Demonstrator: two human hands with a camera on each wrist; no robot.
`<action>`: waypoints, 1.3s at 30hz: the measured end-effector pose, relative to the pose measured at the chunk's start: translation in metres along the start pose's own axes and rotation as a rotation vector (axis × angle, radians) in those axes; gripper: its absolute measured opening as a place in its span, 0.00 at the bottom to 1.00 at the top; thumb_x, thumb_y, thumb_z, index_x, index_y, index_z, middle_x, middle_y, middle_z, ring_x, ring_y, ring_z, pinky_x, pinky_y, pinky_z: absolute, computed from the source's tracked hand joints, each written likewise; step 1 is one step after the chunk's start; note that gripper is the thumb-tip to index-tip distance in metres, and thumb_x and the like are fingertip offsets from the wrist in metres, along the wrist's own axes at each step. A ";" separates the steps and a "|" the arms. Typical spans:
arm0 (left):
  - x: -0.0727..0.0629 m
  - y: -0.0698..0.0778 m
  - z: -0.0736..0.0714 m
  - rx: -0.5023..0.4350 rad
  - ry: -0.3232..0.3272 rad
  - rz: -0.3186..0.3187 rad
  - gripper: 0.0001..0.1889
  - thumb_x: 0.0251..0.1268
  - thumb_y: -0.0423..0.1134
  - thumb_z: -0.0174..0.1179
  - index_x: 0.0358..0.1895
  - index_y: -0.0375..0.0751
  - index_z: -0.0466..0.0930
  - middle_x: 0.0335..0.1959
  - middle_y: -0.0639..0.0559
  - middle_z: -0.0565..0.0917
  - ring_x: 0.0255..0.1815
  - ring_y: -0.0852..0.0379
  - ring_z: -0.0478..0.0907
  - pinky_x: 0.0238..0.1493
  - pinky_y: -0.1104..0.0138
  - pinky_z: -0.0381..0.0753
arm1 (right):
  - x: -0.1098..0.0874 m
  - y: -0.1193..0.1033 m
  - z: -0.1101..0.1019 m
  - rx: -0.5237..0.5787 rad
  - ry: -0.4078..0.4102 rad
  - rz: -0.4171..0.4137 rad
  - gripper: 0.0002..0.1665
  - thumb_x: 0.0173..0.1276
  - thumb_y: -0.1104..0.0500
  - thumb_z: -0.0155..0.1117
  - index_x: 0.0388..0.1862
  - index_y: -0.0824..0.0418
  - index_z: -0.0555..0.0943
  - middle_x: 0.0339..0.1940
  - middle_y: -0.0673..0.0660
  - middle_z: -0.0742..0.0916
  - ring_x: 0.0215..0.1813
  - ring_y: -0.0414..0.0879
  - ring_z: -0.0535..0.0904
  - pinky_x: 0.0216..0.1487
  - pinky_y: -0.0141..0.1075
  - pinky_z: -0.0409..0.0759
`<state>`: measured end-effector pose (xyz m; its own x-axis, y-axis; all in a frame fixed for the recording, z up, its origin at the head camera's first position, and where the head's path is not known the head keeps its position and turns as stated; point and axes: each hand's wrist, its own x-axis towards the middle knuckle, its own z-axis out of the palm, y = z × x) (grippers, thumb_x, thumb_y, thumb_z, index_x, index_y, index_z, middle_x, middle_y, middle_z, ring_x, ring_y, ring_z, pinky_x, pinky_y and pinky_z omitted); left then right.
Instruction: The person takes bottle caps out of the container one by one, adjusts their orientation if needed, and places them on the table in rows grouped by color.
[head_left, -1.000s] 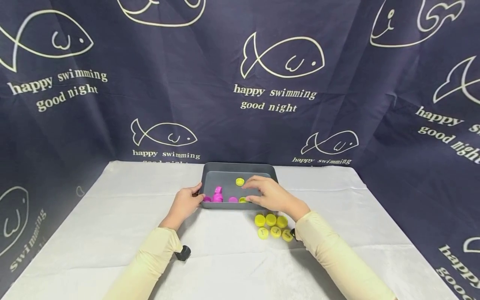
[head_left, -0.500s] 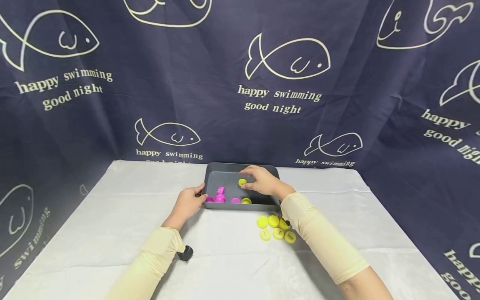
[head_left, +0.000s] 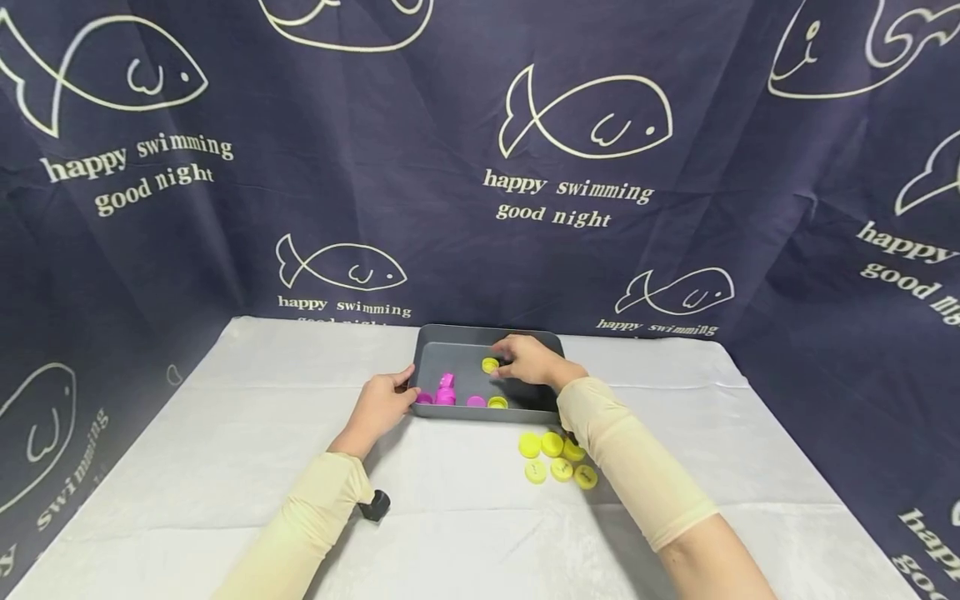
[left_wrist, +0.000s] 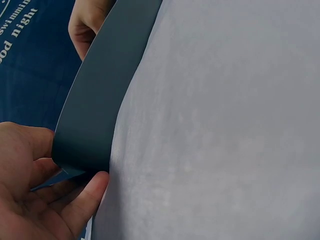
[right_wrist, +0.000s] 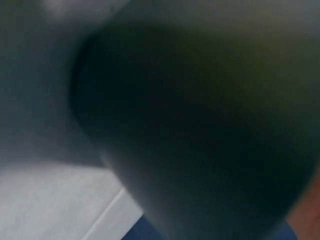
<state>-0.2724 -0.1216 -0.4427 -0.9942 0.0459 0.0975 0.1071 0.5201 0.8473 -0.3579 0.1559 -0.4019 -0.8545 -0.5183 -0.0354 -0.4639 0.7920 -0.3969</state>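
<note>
Nearest the head camera, two cream sleeves [head_left: 300, 517] slanting inward, with a small black device [head_left: 375, 506] by the left cuff. Underneath, a white tablecloth [head_left: 450, 525], lightly creased. Beside the right sleeve, on the cloth, six yellow caps [head_left: 562, 469] in two rows of three, with dark marks on tops in the nearer row and with the rightmost of the farther row partly hidden by the arm. Just beyond, a dark grey tray [head_left: 487, 413], long side toward the camera. At its left end, the left hand [head_left: 381, 407], gripping the near corner between fingers and thumb. Inside, along the near wall, a cluster of magenta caps [head_left: 446, 397] to the left, then a lone magenta cap [head_left: 476, 402], then a hollow-side-up yellow cap [head_left: 498, 402]. Farther in, near the middle of the tray, a second yellow cap [head_left: 490, 365], between the bent fingers and thumb of the right hand [head_left: 530, 358]; cannot tell whether pinching it or only flanking it, with the right wrist view dark and blurred. Behind the table, a dark blue backdrop [head_left: 435, 192] with white fish outlines and the words "happy swimming good night".
</note>
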 end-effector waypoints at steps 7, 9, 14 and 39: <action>0.000 0.001 0.001 -0.005 -0.001 -0.007 0.26 0.67 0.34 0.62 0.68 0.37 0.73 0.49 0.36 0.86 0.26 0.62 0.80 0.31 0.69 0.83 | 0.009 0.002 0.003 0.033 -0.017 0.056 0.31 0.64 0.55 0.72 0.63 0.67 0.78 0.58 0.61 0.84 0.56 0.53 0.81 0.59 0.44 0.79; 0.000 0.001 0.001 -0.008 -0.005 -0.009 0.26 0.67 0.34 0.62 0.68 0.37 0.73 0.50 0.36 0.85 0.26 0.62 0.80 0.31 0.68 0.84 | 0.010 0.003 0.003 0.024 -0.014 0.059 0.29 0.64 0.55 0.73 0.61 0.67 0.80 0.56 0.60 0.85 0.55 0.52 0.82 0.58 0.44 0.79; 0.002 0.001 0.001 -0.021 -0.004 -0.011 0.26 0.66 0.34 0.62 0.68 0.37 0.73 0.53 0.36 0.84 0.25 0.62 0.80 0.31 0.68 0.83 | 0.012 0.005 0.005 0.004 0.015 0.041 0.19 0.62 0.56 0.74 0.51 0.63 0.86 0.46 0.55 0.88 0.49 0.49 0.82 0.55 0.42 0.79; 0.001 -0.003 0.002 -0.031 0.003 -0.024 0.26 0.67 0.35 0.62 0.68 0.38 0.73 0.50 0.36 0.85 0.26 0.62 0.81 0.32 0.68 0.84 | 0.016 0.003 0.014 -0.013 0.050 0.116 0.15 0.61 0.53 0.75 0.41 0.61 0.85 0.37 0.52 0.88 0.41 0.45 0.80 0.49 0.40 0.79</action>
<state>-0.2737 -0.1213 -0.4458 -0.9965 0.0313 0.0779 0.0832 0.4947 0.8651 -0.3695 0.1456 -0.4166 -0.9129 -0.4067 -0.0343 -0.3642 0.8497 -0.3813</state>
